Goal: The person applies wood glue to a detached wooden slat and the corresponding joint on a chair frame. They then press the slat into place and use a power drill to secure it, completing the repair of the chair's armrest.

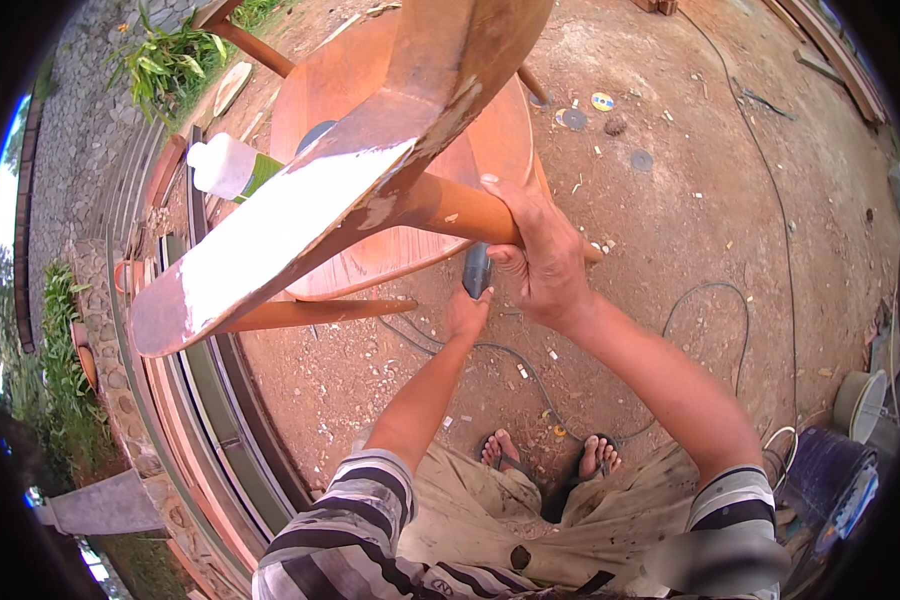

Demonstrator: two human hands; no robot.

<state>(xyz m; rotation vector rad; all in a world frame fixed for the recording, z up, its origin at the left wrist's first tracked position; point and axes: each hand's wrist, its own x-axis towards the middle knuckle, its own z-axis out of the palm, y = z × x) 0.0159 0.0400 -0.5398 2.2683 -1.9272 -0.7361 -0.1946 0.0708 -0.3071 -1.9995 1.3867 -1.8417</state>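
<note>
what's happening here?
A person holds an upturned wooden chair off the dirt ground. The right hand grips one chair leg. The left hand holds a dark tool just under that leg. A curved chair part nearest the camera carries a patch of white filler. A white bottle shows behind it.

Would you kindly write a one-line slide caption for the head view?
Right hand grips a wooden chair leg; left hand holds a dark tool beneath.
</note>
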